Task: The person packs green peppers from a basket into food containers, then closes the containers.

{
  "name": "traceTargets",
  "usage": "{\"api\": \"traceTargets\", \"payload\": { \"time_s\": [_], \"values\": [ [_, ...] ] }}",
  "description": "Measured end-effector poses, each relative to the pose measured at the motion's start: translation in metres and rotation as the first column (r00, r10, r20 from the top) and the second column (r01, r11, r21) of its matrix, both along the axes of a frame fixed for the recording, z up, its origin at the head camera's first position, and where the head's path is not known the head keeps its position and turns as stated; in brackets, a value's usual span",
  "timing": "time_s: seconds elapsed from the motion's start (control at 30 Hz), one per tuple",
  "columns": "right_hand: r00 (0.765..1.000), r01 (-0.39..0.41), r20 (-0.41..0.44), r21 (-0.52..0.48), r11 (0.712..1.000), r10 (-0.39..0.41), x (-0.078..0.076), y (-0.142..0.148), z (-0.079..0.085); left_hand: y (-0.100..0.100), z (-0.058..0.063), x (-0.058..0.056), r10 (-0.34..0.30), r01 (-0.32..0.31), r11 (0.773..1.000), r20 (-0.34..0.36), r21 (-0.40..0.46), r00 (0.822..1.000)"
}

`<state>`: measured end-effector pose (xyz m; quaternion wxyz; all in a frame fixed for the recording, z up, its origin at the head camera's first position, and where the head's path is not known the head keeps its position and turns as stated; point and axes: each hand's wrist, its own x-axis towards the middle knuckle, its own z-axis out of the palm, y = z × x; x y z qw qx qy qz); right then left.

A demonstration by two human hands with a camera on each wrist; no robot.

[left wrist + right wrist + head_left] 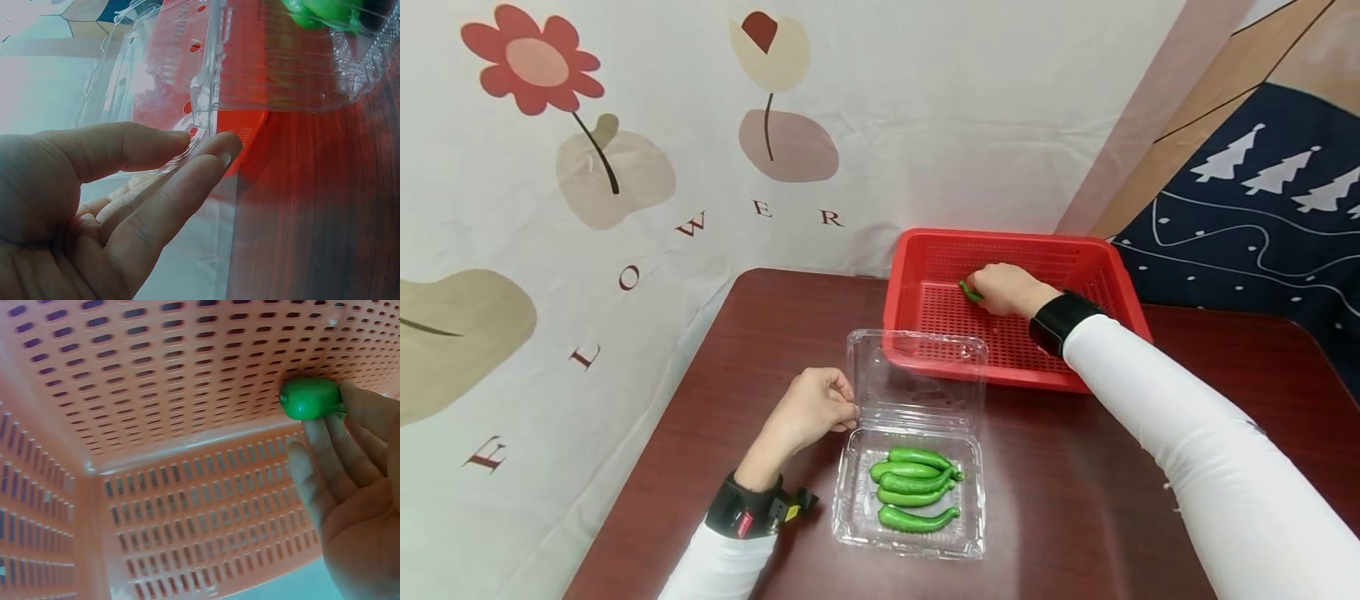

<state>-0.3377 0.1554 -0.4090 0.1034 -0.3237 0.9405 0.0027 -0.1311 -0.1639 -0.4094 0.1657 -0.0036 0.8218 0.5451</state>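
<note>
one green chili pepper [972, 293], pinched between thumb and fingers of the right hand [1006, 288], inside a red perforated plastic basket [940, 312]. five further green chili peppers [916, 483], laid in the base of a clear plastic clamshell box [910, 547], lid raised, its edge by the hinge pinched by the left hand [816, 408]; basket and box on a reddish-brown table [737, 350].

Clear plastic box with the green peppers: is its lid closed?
No, the head view shows the lid tipped back, leaving the green peppers uncovered in the box.
</note>
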Motion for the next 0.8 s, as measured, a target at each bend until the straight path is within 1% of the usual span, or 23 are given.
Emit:
{"api": "traceTargets", "payload": {
  "time_s": [0.13,0.2,0.3,0.37,0.43,0.5,0.6,0.7,0.73,0.8],
  "values": [
    [0.999,0.037,0.032,-0.005,0.999,-0.037,0.005,0.01,0.001,0.0,0.0,0.0,-0.001,0.001,1.0,-0.002,-0.001,1.0],
    [0.995,0.076,0.072,-0.01,0.997,-0.075,0.008,0.014,0.002,0.0,0.0,0.0,-0.002,0.002,1.0,-0.002,-0.003,1.0],
    [0.977,0.145,0.16,-0.024,0.989,-0.14,0.013,0.018,0.004,0.0,-0.001,0.0,0.003,-0.003,1.0,0.002,-0.003,1.0],
    [0.964,0.184,0.203,-0.037,0.982,-0.173,0.016,0.019,0.005,0.0,-0.001,0.0,0.005,-0.005,1.0,0.005,0.0,1.0],
    [0.962,0.192,0.206,-0.044,0.98,-0.179,0.018,0.022,0.006,0.0,-0.001,0.0,0.004,-0.004,1.0,0.004,0.003,1.0],
    [0.975,0.159,0.169,-0.052,0.986,-0.148,0.019,0.024,0.007,0.0,-0.001,0.001,0.002,-0.002,1.0,0.003,0.006,1.0],
    [0.996,0.054,0.073,-0.047,0.997,-0.05,0.021,0.029,0.01,0.001,0.0,0.001,0.001,-0.001,1.0,0.001,0.007,1.0],
    [0.999,-0.037,0.01,-0.03,0.999,0.038,0.022,0.031,0.012,0.001,0.0,0.001,0.003,-0.003,1.0,0.002,0.007,1.0],
    [0.998,-0.058,-0.002,-0.022,0.998,0.058,0.023,0.031,0.012,0.001,0.0,0.001,0.003,-0.003,1.0,0.002,0.007,1.0],
    [0.997,-0.076,-0.008,-0.011,0.997,0.076,0.022,0.032,0.011,0.001,0.001,0.001,0.001,-0.001,1.0,0.001,0.006,1.0]
  ]
}}
